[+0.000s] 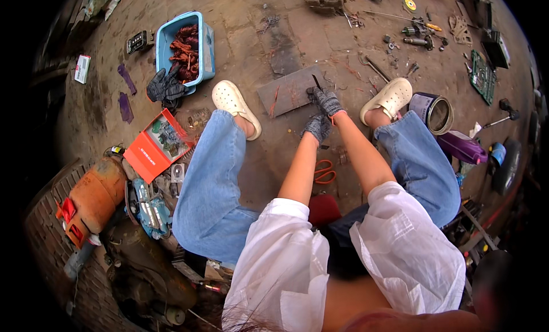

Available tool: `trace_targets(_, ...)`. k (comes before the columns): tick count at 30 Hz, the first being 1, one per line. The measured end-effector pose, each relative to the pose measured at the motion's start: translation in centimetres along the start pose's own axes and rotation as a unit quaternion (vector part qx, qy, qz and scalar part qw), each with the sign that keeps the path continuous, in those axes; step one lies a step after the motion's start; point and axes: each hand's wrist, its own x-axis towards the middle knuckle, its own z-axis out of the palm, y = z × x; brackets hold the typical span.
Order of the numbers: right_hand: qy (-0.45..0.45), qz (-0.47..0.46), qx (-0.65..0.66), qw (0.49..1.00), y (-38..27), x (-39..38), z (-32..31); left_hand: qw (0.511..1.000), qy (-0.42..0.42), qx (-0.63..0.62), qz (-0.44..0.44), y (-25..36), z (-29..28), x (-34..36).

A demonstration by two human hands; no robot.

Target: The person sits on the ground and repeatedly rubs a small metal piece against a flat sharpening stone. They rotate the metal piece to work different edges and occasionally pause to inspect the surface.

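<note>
My right hand [326, 101], in a grey knitted glove, is closed at the right edge of a flat grey board [286, 93] on the ground. A thin black blade-like strip [316, 81] sticks out of its fingers over the board. My left hand [318, 128], gloved alike, is just below, nearer to me and close to the right wrist; its fingers are curled, and whatever they hold is hidden. Thin reddish wire strands [275, 100] lie on the board. Orange-handled scissors [325, 172] rest on the ground between my forearms.
A blue bin [206, 52] of reddish-brown wire bundles stands ahead left, dark gloves [166, 86] over its corner. An orange-red box [147, 156] and a rusty orange cylinder [98, 192] are at left. At right are a tin [420, 105], purple jug [464, 148] and green circuit board [481, 78].
</note>
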Motion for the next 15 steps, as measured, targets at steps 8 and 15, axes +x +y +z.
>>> trace_targets(8,0.023,0.029,0.034,0.999,-3.6,-0.7,-0.5,0.934,0.207,0.268,0.114,4.0,7.4,-13.3)
trace_targets(15,0.088,0.008,0.197,0.976,0.1,0.5,0.2,0.765,0.262,0.332,0.485,13.6,8.4,-10.7)
